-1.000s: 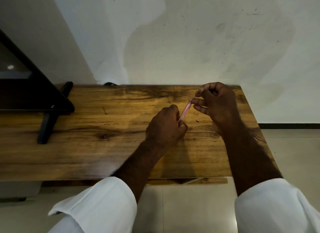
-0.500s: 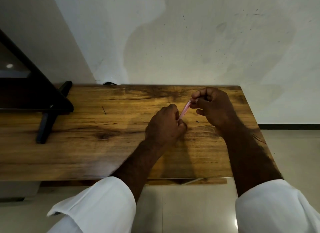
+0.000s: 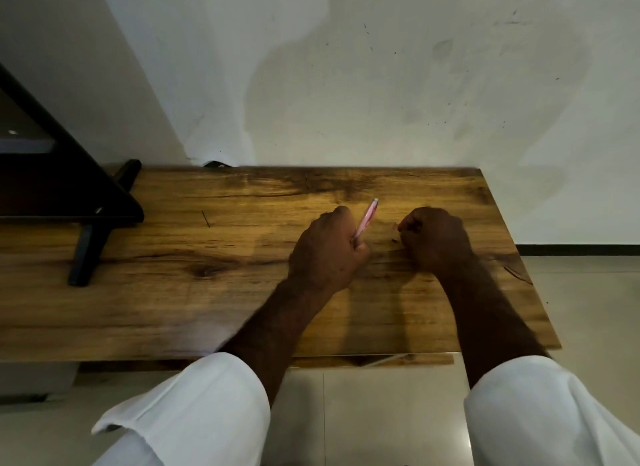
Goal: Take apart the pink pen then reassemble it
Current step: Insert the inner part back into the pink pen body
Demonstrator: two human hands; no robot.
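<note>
Gripping slim pink plastic pen (image 3: 365, 219) in left hand (image 3: 325, 254), pointing one o'clock; right hand (image 3: 436, 240) fisted at three o'clock, contents unclear. Probably disassembling; next needing a regrip at its tip.

The lower end of the pink pen (image 3: 366, 219) is hidden inside the gripping left hand (image 3: 327, 254); only the upper barrel shows. The right hand (image 3: 438, 238) has its fingers curled under, so whether they enclose anything cannot be told, and a pink speck (image 3: 394, 225) and a dark speck (image 3: 394, 239) beside it are too small to identify. The black stand (image 3: 69, 202) is cut off at the left edge, the left sleeve (image 3: 194, 410) and right sleeve (image 3: 540, 406) at the bottom edge.
</note>
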